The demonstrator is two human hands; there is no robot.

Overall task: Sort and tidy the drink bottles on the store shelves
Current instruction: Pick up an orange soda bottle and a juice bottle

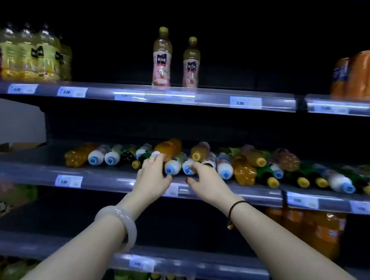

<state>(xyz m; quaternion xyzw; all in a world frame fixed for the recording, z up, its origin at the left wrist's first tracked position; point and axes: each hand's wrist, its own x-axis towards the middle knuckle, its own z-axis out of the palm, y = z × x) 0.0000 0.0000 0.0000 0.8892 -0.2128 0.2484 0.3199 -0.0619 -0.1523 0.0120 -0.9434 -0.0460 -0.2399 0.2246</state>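
From the head camera, both bare arms reach forward to the middle shelf point(112, 179), where a jumble of drink bottles point(221, 163) lies on its side, caps mostly pointing outward. The left hand point(152, 176), with a pale bangle point(120, 224) on its wrist, has its fingers curled over the bottles near the middle of the pile; its grip looks loosely closed around something there, but which bottle it holds cannot be told. The right hand point(205, 184), with a thin black band point(235, 209) at the wrist, has its grip released, fingers spread, fingertips touching a white bottle with a blue cap point(187, 167). Just beside it lies another white bottle point(172, 166), between the two hands. Orange bottles point(168, 148) rest on top of the heap.

On the upper shelf point(204, 97), two pink-labelled bottles point(162, 58) stand upright, well apart from a row of yellow bottles point(31, 52) at the left and an orange multipack point(361, 75) at the right. Price tags point(72, 91) line the shelf edges. More bottles stand on the lower shelves, blurred.
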